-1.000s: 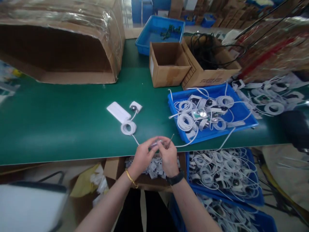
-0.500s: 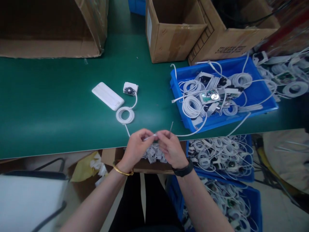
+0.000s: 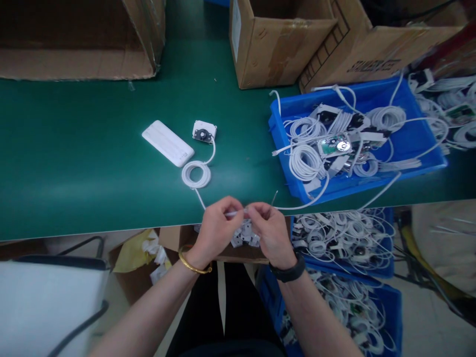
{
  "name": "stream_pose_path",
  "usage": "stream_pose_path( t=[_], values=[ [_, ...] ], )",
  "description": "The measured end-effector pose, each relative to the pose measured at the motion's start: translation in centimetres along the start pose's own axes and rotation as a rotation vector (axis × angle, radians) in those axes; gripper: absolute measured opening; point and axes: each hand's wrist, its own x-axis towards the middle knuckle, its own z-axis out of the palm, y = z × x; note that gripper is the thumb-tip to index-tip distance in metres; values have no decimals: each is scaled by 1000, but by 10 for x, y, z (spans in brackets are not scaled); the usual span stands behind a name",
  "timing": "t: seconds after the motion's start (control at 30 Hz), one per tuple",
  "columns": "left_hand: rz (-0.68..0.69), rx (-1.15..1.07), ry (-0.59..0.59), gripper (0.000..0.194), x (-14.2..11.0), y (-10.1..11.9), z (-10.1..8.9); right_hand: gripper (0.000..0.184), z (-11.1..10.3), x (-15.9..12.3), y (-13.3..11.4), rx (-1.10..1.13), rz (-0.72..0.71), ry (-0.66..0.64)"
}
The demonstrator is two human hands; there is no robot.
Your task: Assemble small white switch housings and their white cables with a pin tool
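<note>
My left hand (image 3: 222,224) pinches a white cable (image 3: 200,198) close to its end, at the table's front edge. From there the cable runs back to its coil (image 3: 185,176) and on to a small white housing (image 3: 210,127) with a black part on it. My right hand (image 3: 273,233) is closed, its fingertips meeting those of the left at the cable end. A thin metal tool (image 3: 274,197) sticks up out of the right hand; its kind is unclear. What lies between the fingertips is too small to make out.
A white slab-like block (image 3: 167,144) lies by the coil. At right, a blue tray (image 3: 405,173) holds coiled cables and housings, with one cable trailing toward my right hand. Cardboard boxes (image 3: 275,54) stand behind. Below the edge are a carton of small white parts (image 3: 245,234) and more blue bins (image 3: 386,267).
The camera view has shifted slightly. My hands stay together at the cable end, with only small finger movements, and the thin tool still sticks up from my right hand.
</note>
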Motion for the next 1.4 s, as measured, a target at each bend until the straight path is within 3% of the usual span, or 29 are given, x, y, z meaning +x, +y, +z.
stream_pose_path(
  t=[0.2,0.3,0.47,0.57,0.67,0.87,1.0,1.13,1.4],
  values=[
    [157,80,24,16,-10,-14,1,24,4,-5,3,-17,-65,76],
    [203,178,91,17,-13,-19,2,28,9,-6,4,50,-16,53],
    [128,155,4,18,-12,-17,-6,29,7,-3,4,237,164,-32],
    [37,194,-42,17,-11,-15,-11,27,5,-3,4,257,132,-10],
    [7,195,-6,24,-13,-13,-8,27,10,-7,7,282,124,-21],
    [74,260,93,16,-24,-10,6,28,28,-11,19,400,115,25],
    [134,481,56,19,-27,-13,8,26,30,-6,22,477,104,15],
    [241,688,112,22,-27,-19,11,28,31,-5,22,456,122,-18],
    [291,626,154,16,-32,-28,12,25,38,-2,23,419,76,71]
  ],
)
